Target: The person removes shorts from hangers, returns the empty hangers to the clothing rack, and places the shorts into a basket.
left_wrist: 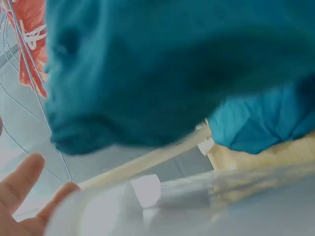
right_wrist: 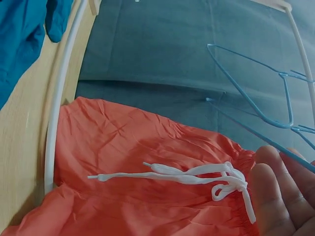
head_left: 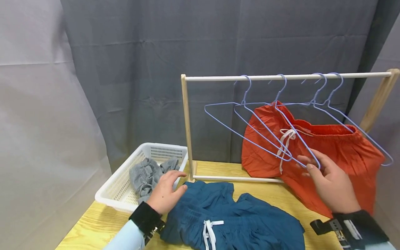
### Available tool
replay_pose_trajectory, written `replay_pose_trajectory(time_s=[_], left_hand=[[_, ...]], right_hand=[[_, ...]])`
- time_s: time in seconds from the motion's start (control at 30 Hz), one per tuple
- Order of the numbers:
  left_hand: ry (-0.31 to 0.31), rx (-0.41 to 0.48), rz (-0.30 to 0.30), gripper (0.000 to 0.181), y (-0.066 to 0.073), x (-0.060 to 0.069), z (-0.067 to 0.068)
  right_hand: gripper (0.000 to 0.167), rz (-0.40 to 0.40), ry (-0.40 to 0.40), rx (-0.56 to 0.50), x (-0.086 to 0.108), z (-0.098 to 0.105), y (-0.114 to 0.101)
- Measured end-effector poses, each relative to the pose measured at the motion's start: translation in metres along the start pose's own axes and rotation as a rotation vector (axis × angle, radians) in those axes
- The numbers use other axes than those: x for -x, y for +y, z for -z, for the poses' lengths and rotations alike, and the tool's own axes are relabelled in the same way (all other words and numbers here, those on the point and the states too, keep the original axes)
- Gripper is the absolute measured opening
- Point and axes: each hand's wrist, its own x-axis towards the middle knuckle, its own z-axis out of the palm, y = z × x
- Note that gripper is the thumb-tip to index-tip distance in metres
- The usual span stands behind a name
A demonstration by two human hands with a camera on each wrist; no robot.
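Note:
My right hand is at the lower corner of a blue wire hanger, thumb in front and fingers behind, pinching it. In the right wrist view, the hanger's wire crosses before the fingers. Behind it hang red shorts with a white drawstring. My left hand hovers with fingers spread, holding nothing, between a white basket and dark blue shorts. These lie on the table, their white drawstring toward me; their cloth fills much of the left wrist view.
The wooden rack has a white top rail carrying several hangers and a low white bar. Grey clothing lies in the basket. A grey curtain stands behind.

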Motion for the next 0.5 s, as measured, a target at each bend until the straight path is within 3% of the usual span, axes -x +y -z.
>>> replay_pose_trajectory(time_s=[0.2,0.5], left_hand=[[0.022,-0.060,0.005,0.047,-0.014,0.005,0.011],[0.044,-0.147,0.089,0.050,-0.049,0.018,0.032]], right_hand=[[0.049,0.007,-0.030,-0.062,0.003,-0.005,0.004],[0.058,-0.103,-0.120,-0.015,0.011,-0.007,0.015]])
